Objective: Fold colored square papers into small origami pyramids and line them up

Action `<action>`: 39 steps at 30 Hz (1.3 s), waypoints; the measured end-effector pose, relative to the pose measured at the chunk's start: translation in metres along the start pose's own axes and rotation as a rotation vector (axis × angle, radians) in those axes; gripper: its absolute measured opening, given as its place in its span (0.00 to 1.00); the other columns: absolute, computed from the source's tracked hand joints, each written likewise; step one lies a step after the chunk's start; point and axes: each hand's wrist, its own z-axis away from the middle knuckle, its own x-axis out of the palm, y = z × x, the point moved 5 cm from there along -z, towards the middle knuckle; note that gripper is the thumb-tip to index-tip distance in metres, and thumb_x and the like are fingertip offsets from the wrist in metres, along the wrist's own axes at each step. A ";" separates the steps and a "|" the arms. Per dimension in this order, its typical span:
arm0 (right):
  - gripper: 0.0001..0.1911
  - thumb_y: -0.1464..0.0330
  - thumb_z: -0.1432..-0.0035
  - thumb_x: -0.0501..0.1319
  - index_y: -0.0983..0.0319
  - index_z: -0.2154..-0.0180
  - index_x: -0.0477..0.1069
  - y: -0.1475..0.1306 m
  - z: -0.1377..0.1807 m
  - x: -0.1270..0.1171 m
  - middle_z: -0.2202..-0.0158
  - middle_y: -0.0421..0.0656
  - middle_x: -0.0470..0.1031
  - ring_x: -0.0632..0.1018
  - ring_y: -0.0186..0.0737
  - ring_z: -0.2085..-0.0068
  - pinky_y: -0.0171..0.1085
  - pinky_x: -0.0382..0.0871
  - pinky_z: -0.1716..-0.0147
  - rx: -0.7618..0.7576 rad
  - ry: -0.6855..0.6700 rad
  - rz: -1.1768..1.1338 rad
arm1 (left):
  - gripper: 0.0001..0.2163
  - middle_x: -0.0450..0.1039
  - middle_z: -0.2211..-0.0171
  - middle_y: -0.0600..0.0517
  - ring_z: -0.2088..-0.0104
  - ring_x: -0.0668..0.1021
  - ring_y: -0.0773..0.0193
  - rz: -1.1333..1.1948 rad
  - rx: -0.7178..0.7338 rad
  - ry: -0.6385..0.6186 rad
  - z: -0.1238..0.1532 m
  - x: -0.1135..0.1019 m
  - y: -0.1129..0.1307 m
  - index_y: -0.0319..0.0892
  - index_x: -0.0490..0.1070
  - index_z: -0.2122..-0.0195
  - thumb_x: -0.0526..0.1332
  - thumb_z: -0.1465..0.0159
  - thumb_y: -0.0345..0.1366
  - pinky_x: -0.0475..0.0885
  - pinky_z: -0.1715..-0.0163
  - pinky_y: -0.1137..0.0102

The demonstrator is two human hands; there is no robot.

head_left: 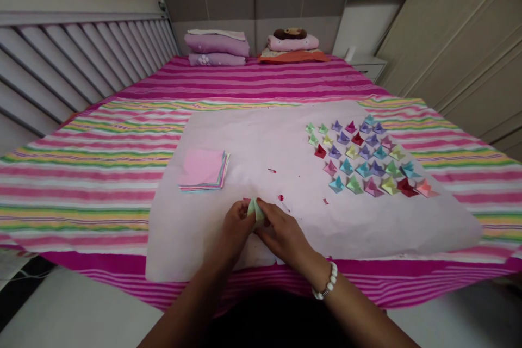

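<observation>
Between my two hands is a small piece of pale green folded paper (255,212), its tip pointing away from me. My left hand (237,224) pinches its left side with thumb and fingers. On the other side my right hand (283,231), with a white bead bracelet on the wrist, grips the right edge. Both hands are just above the near part of a large white sheet (244,136). To the left lies a stack of square coloured paper (203,167), pink on top. Several small folded paper boats (354,185) in many colours stand in rows at the right.
The sheet lies on a bed with a striped cover (93,174). Small red scraps (280,197) are scattered near my hands. Folded bedding (216,46) and a pink pile (292,43) rest by the headboard (256,13). A slatted rail (81,60) runs along the left.
</observation>
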 end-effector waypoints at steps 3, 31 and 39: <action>0.34 0.74 0.41 0.58 0.56 0.36 0.50 -0.001 0.002 0.002 0.51 0.51 0.74 0.78 0.45 0.59 0.44 0.76 0.62 -0.036 0.025 0.069 | 0.14 0.75 0.57 0.45 0.57 0.79 0.57 0.008 0.049 0.128 -0.001 -0.006 -0.003 0.41 0.66 0.64 0.65 0.52 0.31 0.72 0.59 0.65; 0.19 0.61 0.43 0.64 0.64 0.52 0.75 0.017 0.006 0.005 0.81 0.39 0.74 0.73 0.32 0.79 0.32 0.65 0.77 0.558 0.040 -1.115 | 0.12 0.77 0.62 0.48 0.58 0.74 0.59 0.327 0.023 -0.380 0.014 -0.010 0.005 0.42 0.77 0.57 0.65 0.42 0.36 0.64 0.54 0.65; 0.15 0.60 0.45 0.66 0.65 0.60 0.77 0.012 0.008 0.008 0.83 0.38 0.71 0.72 0.32 0.82 0.31 0.64 0.80 0.640 0.025 -1.319 | 0.08 0.68 0.51 0.48 0.51 0.72 0.59 -0.100 0.375 -0.549 0.019 -0.017 0.029 0.47 0.76 0.58 0.62 0.38 0.34 0.66 0.52 0.65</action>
